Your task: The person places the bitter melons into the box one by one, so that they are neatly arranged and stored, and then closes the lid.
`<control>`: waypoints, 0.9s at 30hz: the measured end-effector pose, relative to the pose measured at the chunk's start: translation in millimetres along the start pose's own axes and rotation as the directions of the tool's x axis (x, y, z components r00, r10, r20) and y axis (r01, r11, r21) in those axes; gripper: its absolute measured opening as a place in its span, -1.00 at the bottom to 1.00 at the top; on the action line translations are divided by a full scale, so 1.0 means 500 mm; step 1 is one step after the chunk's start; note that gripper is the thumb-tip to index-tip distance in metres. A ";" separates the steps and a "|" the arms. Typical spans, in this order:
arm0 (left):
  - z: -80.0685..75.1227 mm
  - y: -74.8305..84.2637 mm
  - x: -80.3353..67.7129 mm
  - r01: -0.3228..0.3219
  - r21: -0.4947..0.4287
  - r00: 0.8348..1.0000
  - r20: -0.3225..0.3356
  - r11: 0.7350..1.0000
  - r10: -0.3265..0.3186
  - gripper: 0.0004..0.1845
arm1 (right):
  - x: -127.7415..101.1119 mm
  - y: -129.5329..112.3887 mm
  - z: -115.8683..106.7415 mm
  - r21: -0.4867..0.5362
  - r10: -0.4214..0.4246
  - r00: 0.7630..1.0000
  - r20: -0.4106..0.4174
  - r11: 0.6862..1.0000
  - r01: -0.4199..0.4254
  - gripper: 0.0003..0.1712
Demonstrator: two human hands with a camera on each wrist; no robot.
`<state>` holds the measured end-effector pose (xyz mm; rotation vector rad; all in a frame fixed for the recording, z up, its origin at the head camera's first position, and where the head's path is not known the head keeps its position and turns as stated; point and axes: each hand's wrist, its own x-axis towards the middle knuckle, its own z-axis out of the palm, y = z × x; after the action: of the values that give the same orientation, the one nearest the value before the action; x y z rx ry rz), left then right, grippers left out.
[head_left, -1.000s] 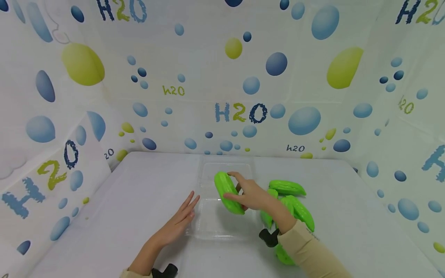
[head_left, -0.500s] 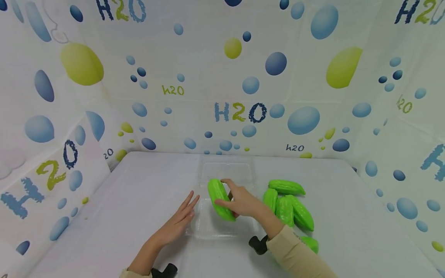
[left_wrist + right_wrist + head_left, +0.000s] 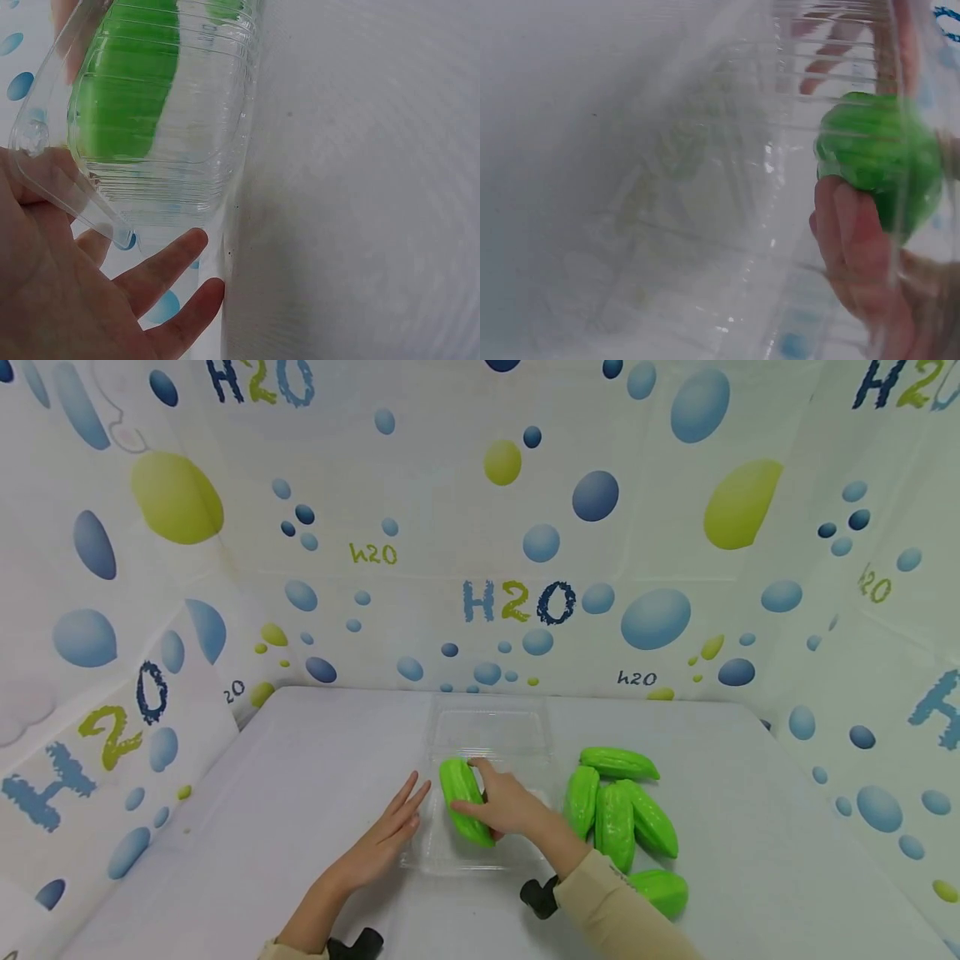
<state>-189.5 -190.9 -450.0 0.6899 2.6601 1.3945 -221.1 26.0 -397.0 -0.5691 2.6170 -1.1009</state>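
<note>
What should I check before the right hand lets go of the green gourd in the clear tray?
1. Right hand grips the green gourd: ok.
2. Gourd lies inside the clear tray, near its left side: ok.
3. Gourd resting fully on the tray floor: cannot tell.
4. Left hand flat against the tray's left edge, steadying it: ok.
5. Room in the tray to the right of the gourd for more: ok.
6. Remaining gourds lie on the table right of the tray, apart from it: ok.
</note>
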 end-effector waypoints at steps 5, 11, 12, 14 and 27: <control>-0.003 0.001 0.001 -0.010 0.021 1.000 -0.009 1.000 0.010 -0.49 | 0.007 0.004 0.022 -0.005 0.029 0.999 -0.013 1.000 -0.029 -0.16; -0.003 -0.001 0.001 -0.019 0.016 1.000 -0.010 1.000 0.019 -0.49 | 0.013 0.004 0.047 -0.012 0.062 0.997 -0.053 0.998 -0.063 -0.17; -0.002 -0.002 0.000 -0.021 0.012 1.000 -0.010 1.000 0.021 -0.49 | 0.013 0.003 0.050 -0.009 0.066 0.996 -0.058 0.998 -0.067 -0.18; -0.001 -0.003 0.000 -0.024 0.008 1.000 -0.011 1.000 0.024 -0.49 | 0.013 0.003 0.055 -0.001 0.079 0.995 -0.063 0.997 -0.079 -0.18; 0.003 0.005 -0.001 -0.006 0.005 1.000 -0.009 1.000 0.006 -0.49 | 0.018 0.007 0.079 0.023 0.099 0.984 -0.151 0.995 -0.097 -0.15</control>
<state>-188.0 -188.9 -449.0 0.6940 2.6709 1.3967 -215.4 -0.7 -427.2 -0.3612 2.7296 -1.1746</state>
